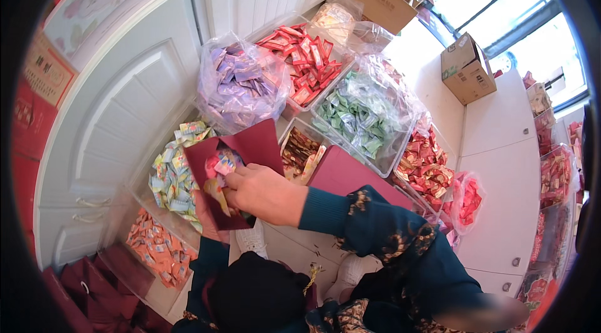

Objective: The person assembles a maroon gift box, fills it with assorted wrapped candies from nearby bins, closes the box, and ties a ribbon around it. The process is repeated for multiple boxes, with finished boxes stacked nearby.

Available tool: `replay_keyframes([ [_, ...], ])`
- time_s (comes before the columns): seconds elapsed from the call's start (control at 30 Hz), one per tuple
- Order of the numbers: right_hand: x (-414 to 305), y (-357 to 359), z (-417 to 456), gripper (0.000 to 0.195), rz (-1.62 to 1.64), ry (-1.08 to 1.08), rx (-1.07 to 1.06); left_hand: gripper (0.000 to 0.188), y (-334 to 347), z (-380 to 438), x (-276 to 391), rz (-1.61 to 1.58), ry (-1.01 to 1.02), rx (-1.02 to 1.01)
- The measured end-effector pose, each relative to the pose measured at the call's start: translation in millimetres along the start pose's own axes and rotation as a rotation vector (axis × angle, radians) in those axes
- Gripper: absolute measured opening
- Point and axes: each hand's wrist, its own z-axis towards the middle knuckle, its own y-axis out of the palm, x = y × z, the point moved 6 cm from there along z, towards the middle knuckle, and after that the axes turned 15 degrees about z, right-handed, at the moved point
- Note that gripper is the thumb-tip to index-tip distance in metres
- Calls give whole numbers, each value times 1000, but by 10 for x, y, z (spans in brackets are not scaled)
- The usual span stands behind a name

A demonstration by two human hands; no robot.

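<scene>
A dark red paper gift box (263, 145) stands open in the grip of my left hand (209, 220), whose fingers wrap its lower left side. Several wrapped candies (220, 168) lie inside it. My right hand (265, 194) reaches over the box's opening, fingertips at a small pink and white wrapped candy; whether they pinch it is hard to tell. Behind the box are a bag of purple wrapped candies (239, 74) and a bin of brown-wrapped candies (300, 147). Yellow and green wrapped candies (173, 173) lie to its left.
Around me are bins of red packets (310, 60), green candies (359, 114), red and gold candies (425, 159) and orange candies (157, 243). A flat dark red box (352, 175) lies beside my right forearm. White cabinets (127, 93) stand left; cardboard boxes (467, 70) sit farther back.
</scene>
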Motion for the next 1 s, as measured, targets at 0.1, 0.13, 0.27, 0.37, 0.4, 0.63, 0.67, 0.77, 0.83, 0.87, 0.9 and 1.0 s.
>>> replay_keyframes([
  [0.1, 208, -632, -39, 12, 538, -84, 178, 70, -161, 194, -84, -76, -18, 23],
  [0.13, 503, -809, -89, 8, 720, 158, 289, 69, -265, 180, -50, -100, -16, 46],
  [0.27, 2249, -1251, -529, 14, 507, 642, 655, 69, -528, 232, 17, -122, -17, 109],
  [0.37, 3546, -775, -679, 24, 329, 871, 549, 69, -636, 285, -10, -115, -39, 149],
  [0.4, 3748, -532, -574, 28, 221, 949, 472, 69, -726, 219, 7, -107, -43, 181],
  [0.63, 4413, 180, -528, 45, -88, 1209, 537, 69, -959, 95, 21, -100, -64, 271],
  [0.67, 4566, 186, -593, 45, -18, 1195, 542, 69, -940, 142, -10, -103, -71, 263],
  [0.77, 4546, 27, -589, 41, 67, 1122, 614, 69, -947, 152, -26, -111, -67, 274],
  [0.83, 4111, -309, -491, 37, 116, 1031, 902, 69, -1018, 62, 5, -117, -56, 299],
  [0.87, 3996, -575, -567, 39, 206, 1023, 1092, 69, -981, 72, 22, -124, -50, 292],
  [0.9, 3968, -810, -643, 44, 321, 864, 1277, 69, -961, 118, 33, -125, -47, 276],
  [1.0, 2914, -1220, 30, 31, 531, 715, 893, 69, -978, 83, 58, -138, -30, 287],
])
